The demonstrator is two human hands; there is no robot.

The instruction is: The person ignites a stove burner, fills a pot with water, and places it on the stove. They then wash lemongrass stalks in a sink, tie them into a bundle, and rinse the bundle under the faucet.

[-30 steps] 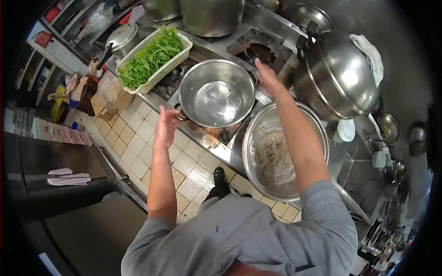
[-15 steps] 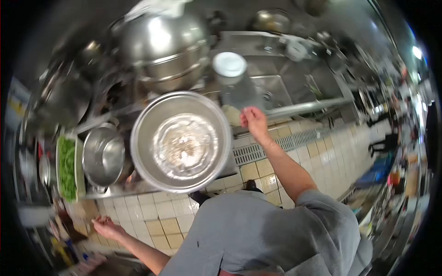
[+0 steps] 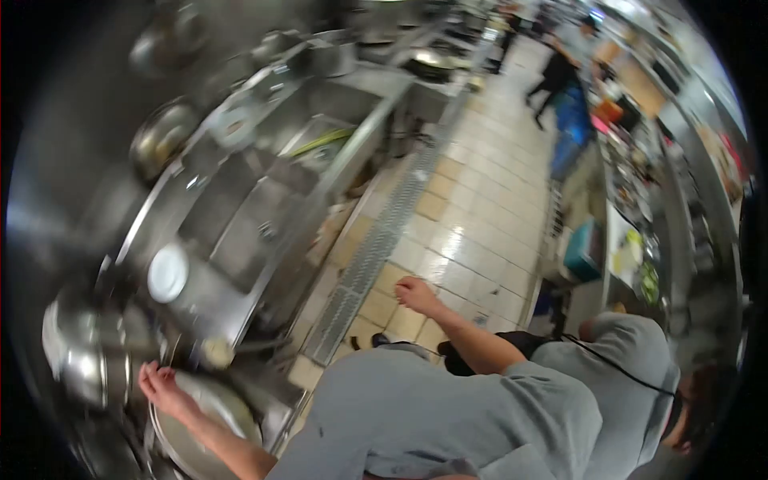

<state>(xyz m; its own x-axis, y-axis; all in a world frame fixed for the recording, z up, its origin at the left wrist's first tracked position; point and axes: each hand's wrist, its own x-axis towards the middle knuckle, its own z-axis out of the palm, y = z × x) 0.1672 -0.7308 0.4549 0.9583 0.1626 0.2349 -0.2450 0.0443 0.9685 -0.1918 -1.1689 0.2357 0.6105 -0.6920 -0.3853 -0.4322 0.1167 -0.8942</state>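
My left hand (image 3: pixel 166 390) is over the near-left rim area of a large round metal pot (image 3: pixel 242 414), its fingers bent and apart with nothing between them. The forearm covers part of that pot. Out over the tiled floor, my right hand (image 3: pixel 418 296) hangs with its fingers curled in and nothing showing in them. A big domed steel vessel (image 3: pixel 84 352) stands beyond my left hand. Close by is a container with a white round lid (image 3: pixel 169 273), at the end of the sink.
A steel sink counter (image 3: pixel 264 232) runs along the left. A floor drain grate (image 3: pixel 376 232) borders the tiled aisle (image 3: pixel 480 216). Right of me is another person in a grey shirt (image 3: pixel 616 360); someone in dark clothing (image 3: pixel 558 72) stands farther up. A cluttered worktable (image 3: pixel 620 192) lines the right.
My view has turned right, from the pot and stove towards the aisle. The pot now sits at the lower left, with my left hand over it. Another person shows close on the right.
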